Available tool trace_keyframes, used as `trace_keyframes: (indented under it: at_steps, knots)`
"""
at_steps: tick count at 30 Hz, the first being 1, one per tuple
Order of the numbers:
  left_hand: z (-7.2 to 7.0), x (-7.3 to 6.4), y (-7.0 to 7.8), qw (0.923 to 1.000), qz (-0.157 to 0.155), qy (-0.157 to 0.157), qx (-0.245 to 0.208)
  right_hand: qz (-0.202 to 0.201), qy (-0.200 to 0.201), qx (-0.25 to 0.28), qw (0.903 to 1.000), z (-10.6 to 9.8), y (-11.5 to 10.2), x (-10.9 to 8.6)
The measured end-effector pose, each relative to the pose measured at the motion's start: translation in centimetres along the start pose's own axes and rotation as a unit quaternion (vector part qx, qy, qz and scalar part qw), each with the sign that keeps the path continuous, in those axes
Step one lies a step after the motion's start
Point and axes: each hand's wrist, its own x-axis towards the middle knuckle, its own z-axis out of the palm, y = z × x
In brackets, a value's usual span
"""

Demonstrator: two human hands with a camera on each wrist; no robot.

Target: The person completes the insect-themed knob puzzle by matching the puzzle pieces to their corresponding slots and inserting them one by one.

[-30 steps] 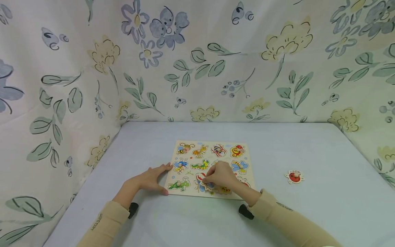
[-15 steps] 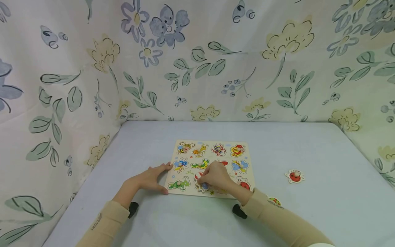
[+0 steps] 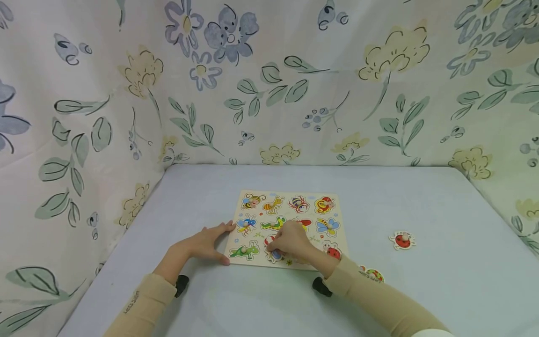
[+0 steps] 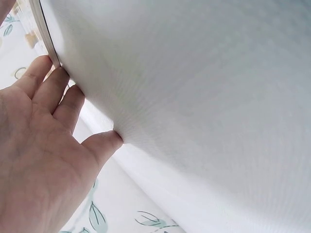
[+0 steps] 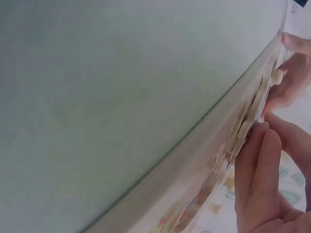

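Observation:
A wooden knob puzzle board (image 3: 261,265) with several insect pieces lies on the table. My left hand (image 3: 206,242) rests at its left edge, fingers spread; the left wrist view shows that hand's fingertips (image 4: 59,73) touching the board's edge. Over the bottom row, my right hand (image 3: 292,243) pinches a blue-and-red insect puzzle piece (image 3: 274,256), partly hidden by the fingers. From the side in the right wrist view, my right hand's thumb and fingers (image 5: 265,170) meet at a small knob low over the board. That hand hides part of the board's lower middle.
A red ladybug piece (image 3: 403,241) lies on the table (image 3: 442,206) right of the board. Closer in, another red-and-green piece (image 3: 374,274) is partly covered by the right sleeve (image 3: 375,295). A floral curtain (image 3: 269,117) hangs behind the table.
My right hand has shifted slightly left with the insect piece, which now sits straighter over the bottom row. As the sleeve moved left, the red-and-green piece came into view. My left hand stays put.

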Motion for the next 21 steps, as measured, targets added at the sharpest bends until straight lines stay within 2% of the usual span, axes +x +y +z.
trace_keyframes:
  at_steps: [10, 21]
  knots:
    - [0.01, 0.23, -0.36, 1.0000, -0.004, 0.001, 0.000, -0.002, -0.009, -0.012, 0.9999, 0.20, 0.00, -0.01]
    - [0.10, 0.27, -0.45, 1.0000, -0.004, -0.001, -0.001, -0.005, 0.000, -0.020, 0.9998, 0.22, 0.07, 0.10]
